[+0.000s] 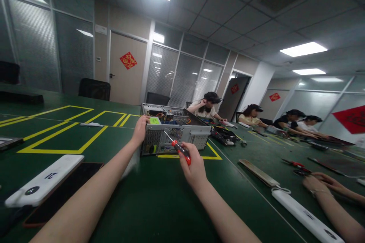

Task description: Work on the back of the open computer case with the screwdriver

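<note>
An opened metal computer case (196, 136) lies on the green table in front of me, its rear panel facing me and wires showing inside. My left hand (140, 130) grips the case's left upper edge, beside a bright green piece (154, 120). In my right hand (195, 163) is a screwdriver (181, 152) with a red and black handle. Its shaft slants up and left toward the upper part of the rear panel. Whether the tip touches a screw there is too small to tell.
Yellow tape outlines (54, 151) mark the table. A white numbered device (45, 180) and a dark phone-like slab (65, 193) lie at left. At right are another white device (303, 212) and a co-worker's hands (321, 186). Several people sit farther back.
</note>
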Demonstrator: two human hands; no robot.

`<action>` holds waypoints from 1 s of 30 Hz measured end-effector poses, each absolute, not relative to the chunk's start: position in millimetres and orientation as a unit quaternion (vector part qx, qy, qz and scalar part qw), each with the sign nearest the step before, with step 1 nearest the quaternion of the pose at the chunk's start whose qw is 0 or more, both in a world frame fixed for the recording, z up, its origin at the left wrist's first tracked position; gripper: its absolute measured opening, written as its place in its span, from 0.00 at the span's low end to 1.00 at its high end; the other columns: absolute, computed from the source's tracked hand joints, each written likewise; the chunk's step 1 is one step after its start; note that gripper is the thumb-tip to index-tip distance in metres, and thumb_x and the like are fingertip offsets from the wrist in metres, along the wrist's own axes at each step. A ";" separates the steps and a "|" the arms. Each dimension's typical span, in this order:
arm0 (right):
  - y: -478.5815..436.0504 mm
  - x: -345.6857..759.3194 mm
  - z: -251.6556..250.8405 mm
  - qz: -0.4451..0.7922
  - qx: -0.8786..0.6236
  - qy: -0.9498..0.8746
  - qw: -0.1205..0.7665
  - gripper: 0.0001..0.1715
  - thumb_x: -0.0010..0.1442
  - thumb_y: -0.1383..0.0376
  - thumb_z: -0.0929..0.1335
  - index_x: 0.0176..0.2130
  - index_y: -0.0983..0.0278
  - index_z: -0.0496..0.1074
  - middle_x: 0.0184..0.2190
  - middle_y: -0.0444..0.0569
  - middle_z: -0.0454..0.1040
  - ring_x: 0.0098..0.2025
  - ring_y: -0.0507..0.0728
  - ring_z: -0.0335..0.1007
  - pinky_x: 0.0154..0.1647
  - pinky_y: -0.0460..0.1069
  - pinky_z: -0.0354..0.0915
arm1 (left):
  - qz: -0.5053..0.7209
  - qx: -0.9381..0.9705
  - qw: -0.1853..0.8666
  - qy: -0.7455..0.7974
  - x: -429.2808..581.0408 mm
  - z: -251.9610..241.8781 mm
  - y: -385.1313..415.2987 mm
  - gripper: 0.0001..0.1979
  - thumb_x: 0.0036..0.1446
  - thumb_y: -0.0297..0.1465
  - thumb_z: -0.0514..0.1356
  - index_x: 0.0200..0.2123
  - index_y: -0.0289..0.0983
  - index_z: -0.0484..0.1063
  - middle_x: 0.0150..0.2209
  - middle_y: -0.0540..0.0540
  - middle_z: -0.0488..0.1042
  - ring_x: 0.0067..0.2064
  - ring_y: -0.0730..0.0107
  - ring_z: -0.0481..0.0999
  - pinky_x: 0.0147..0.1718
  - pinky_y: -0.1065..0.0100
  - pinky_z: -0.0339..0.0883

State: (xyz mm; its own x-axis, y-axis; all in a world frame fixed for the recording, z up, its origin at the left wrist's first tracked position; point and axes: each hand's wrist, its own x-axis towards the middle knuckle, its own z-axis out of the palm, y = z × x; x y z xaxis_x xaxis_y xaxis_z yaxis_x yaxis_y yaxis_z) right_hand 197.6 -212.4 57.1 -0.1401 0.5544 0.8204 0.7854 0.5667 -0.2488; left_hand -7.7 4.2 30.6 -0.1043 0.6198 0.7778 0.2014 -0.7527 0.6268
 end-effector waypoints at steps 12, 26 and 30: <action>-213.2 198.5 57.5 -0.130 -0.465 -0.742 0.465 0.18 0.65 0.62 0.62 0.54 0.62 0.64 0.48 0.56 0.72 0.46 0.61 0.74 0.44 0.55 0.72 | 0.662 0.657 0.151 0.326 -6.7 35.4 -0.4 0.17 0.64 0.34 0.41 0.27 0.41 0.64 0.44 0.45 0.76 0.56 0.63 0.69 0.64 0.57 0.55; -216.0 192.2 58.9 -0.163 -0.469 -0.761 0.418 0.12 0.58 0.68 0.66 0.44 0.63 0.70 0.45 0.55 0.70 0.42 0.59 0.73 0.41 0.53 0.73 | 0.664 0.659 0.149 0.319 -6.4 34.5 0.0 0.16 0.63 0.34 0.40 0.27 0.41 0.62 0.43 0.44 0.74 0.54 0.63 0.69 0.63 0.59 0.57; -216.1 192.1 64.1 -0.144 -0.485 -0.748 0.430 0.09 0.59 0.66 0.65 0.41 0.63 0.71 0.42 0.54 0.71 0.40 0.59 0.74 0.39 0.52 0.72 | 0.660 0.661 0.150 0.324 -6.8 35.2 -1.9 0.16 0.63 0.34 0.40 0.28 0.41 0.63 0.44 0.45 0.74 0.55 0.63 0.69 0.62 0.58 0.57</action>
State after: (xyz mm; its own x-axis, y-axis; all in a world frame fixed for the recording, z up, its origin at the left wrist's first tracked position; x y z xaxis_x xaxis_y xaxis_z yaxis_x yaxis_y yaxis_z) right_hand 192.1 -216.1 64.1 -0.1602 0.6009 0.7831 0.8488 0.4888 -0.2014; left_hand -6.8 -1.9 35.2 -0.0798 0.6266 0.7753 0.2304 -0.7451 0.6259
